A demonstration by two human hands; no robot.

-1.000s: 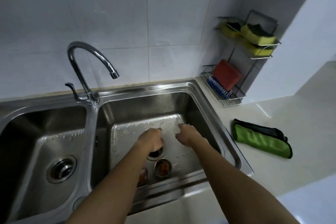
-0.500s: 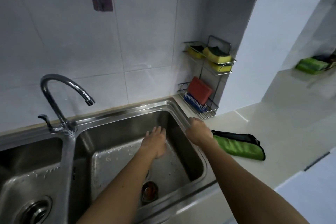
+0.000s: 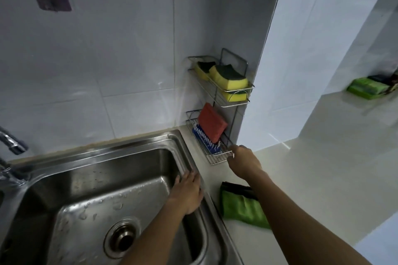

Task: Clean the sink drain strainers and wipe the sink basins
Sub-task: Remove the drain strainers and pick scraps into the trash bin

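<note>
while the left hand [image 3: 189,191] lies flat on the right rim of the sink [image 3: 129,146], fingers straight and close together, holding nothing, the right hand [image 3: 243,161] is out at the wire rack [image 3: 217,160], 2 o'clock from the basin. its fingertips [image 3: 231,154] curl at the rack's front wire, just beside the blue brush [image 3: 202,140]; pinching or only touching, cannot tell. red sponge [image 3: 212,122] leans on the brush. green cloth [image 3: 243,206] on the counter at 3 o'clock, untouched. drain [image 3: 123,237] at 6 o'clock on the wet basin floor; no strainer on view. step, as judged: fetching a scrubbing tool for the strainers. next move calls for a firm hold on the brush, drawn out from under the sponge without dragging the rack.
</note>
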